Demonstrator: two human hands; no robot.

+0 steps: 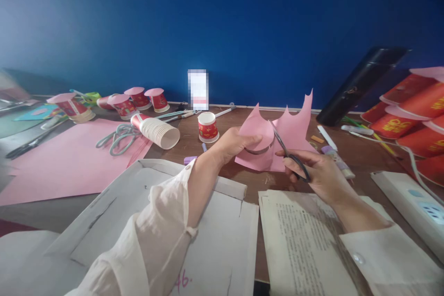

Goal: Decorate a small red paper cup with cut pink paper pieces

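My left hand pinches a sheet of pink paper at its left part, thumb on top. Curved cuts run along the paper's upper edge and leave pointed tips. A curved slit opens below my left thumb. In my right hand is a pair of scissors with dark handles, my fingers through the loops. Its blades reach up and left to the pink paper, at the edge of the rounded part. Just left of the paper, a red paper cup stands upside down on the brown table.
A stack of paper cups lies on its side by a grey cord and pink sheets. Several red cups topped with pink discs stand behind. Red cups, a black cylinder and a power strip are right; a printed booklet lies in front.
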